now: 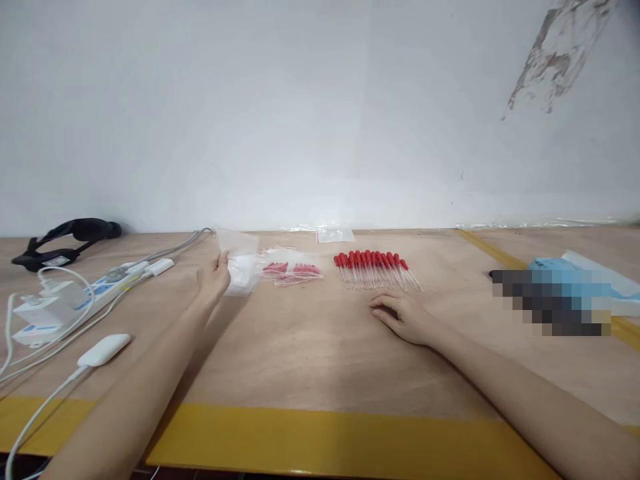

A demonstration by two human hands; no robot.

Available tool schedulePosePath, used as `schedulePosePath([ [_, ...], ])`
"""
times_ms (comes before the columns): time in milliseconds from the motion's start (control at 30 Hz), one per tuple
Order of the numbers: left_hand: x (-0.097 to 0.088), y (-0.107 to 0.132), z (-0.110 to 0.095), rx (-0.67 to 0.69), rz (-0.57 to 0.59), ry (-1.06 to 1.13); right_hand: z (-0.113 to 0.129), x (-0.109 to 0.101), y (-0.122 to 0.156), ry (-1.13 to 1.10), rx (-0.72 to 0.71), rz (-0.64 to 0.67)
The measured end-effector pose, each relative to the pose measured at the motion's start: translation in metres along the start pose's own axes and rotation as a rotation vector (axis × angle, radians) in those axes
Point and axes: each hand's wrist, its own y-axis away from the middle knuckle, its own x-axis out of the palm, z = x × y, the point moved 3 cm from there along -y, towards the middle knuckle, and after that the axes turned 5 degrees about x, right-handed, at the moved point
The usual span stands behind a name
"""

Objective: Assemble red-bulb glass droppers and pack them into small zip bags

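My left hand pinches the left edge of a translucent plastic bag, which it holds tilted up off the table. I cannot make out whether the bag has anything in it. Just right of it lie clear zip bags with red-topped items inside, partly overlapping. Farther right is a row of droppers with red bulbs and thin clear tubes, their tips toward me. My right hand rests on the table just in front of the droppers, fingers loosely curved and thumb apart, with nothing in it.
A power strip with plugs and cables runs along the left, near a white charging device and a black headband. A flat clear bag lies by the wall. Blue-white packaging and a blurred dark object lie at right.
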Motion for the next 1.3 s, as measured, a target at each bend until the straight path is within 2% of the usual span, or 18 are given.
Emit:
schedulePosePath([
  [33,0.0,0.005,-0.01,0.007,0.007,0.164,0.0,0.0,0.0,0.001,-0.002,-0.004],
  [67,0.003,0.013,-0.023,0.027,0.08,0.331,0.0,0.0,0.0,0.001,-0.002,-0.008],
  [133,0.012,0.035,-0.053,0.204,0.34,0.575,-0.001,0.001,0.0,-0.001,-0.001,-0.012],
  [200,0.024,0.065,-0.079,0.391,0.594,0.608,-0.001,0.001,-0.001,-0.006,0.0,-0.012],
  [267,0.035,0.095,-0.096,0.601,0.746,0.508,-0.001,0.001,-0.001,-0.008,-0.004,-0.012],
  [300,0.04,0.108,-0.102,0.721,0.779,0.41,-0.001,0.0,0.0,-0.008,-0.006,-0.015],
  [333,0.044,0.118,-0.105,0.799,0.741,0.304,0.0,0.001,0.0,-0.009,-0.009,-0.016],
  [433,0.047,0.132,-0.108,0.922,0.6,0.106,0.0,0.001,0.0,-0.019,-0.002,-0.021],
  [467,0.046,0.133,-0.109,0.95,0.593,0.09,0.0,0.001,-0.001,-0.022,0.014,-0.022],
  [533,0.042,0.135,-0.11,1.035,0.679,0.108,-0.003,0.001,-0.005,-0.01,0.08,-0.036],
  [600,0.038,0.139,-0.112,1.127,0.827,0.138,-0.01,-0.002,-0.015,0.031,0.184,-0.089],
  [700,0.037,0.147,-0.114,1.131,0.956,0.126,-0.024,-0.008,-0.04,0.07,0.377,-0.202],
  [800,0.042,0.156,-0.116,1.019,0.93,0.085,-0.041,-0.008,-0.067,0.078,0.598,-0.27],
  [900,0.045,0.165,-0.119,0.968,0.856,0.068,-0.051,-0.002,-0.088,0.112,0.701,-0.31],
  [1133,0.043,0.169,-0.122,0.983,0.784,0.072,-0.06,0.011,-0.104,0.132,0.808,-0.335],
  [1300,0.04,0.162,-0.122,0.976,0.559,0.111,-0.064,0.011,-0.109,0.078,0.822,-0.301],
])
